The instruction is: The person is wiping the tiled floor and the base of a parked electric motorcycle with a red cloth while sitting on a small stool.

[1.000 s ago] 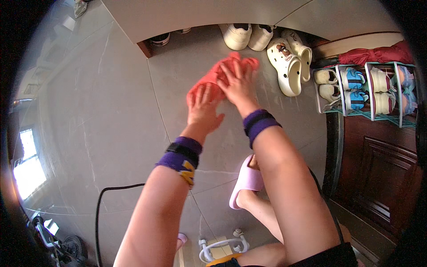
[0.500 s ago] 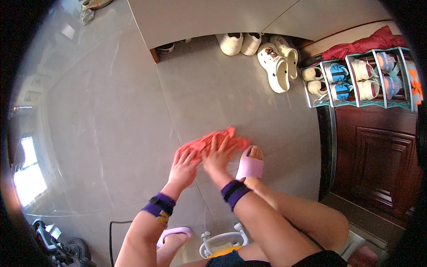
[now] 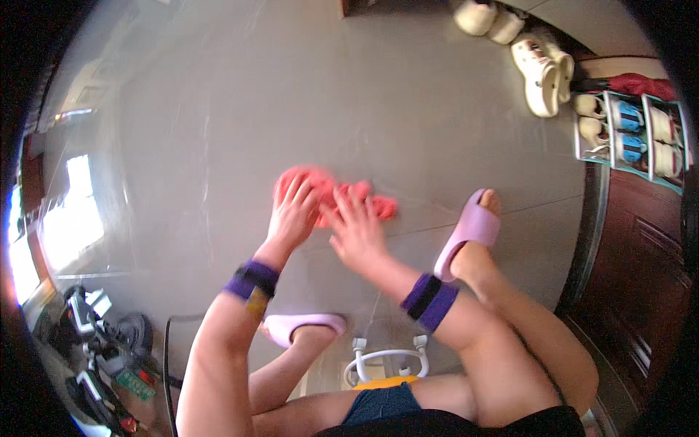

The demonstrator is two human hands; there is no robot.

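Note:
A crumpled coral-red cloth [image 3: 309, 177] lies on the grey tiled floor. My left hand [image 3: 295, 213] rests on its left part, the fingers stretched out over the fabric and a little apart. On the cloth's right part lie the spread fingertips of my right hand [image 3: 357, 229]. Neither hand visibly clasps the cloth, and the palms' undersides are hidden. Purple bands with black straps circle both wrists. To the right of the cloth, apart from it, is my right foot in a pink slipper [image 3: 477, 222].
My left foot wears the other pink slipper [image 3: 320, 320]. Between my legs is a low white-framed seat [image 3: 386, 357] with yellow on it. White clogs [image 3: 539, 80] and a shoe rack [image 3: 630, 138] stand at the far right, by a dark brown door [image 3: 641, 269]. A wheeled black vehicle [image 3: 109, 349] is at lower left.
The view has turned left, so clogs and rack sit farther right. The cloth has bunched up and now lies farther from my right slipper, with both hands still on it.

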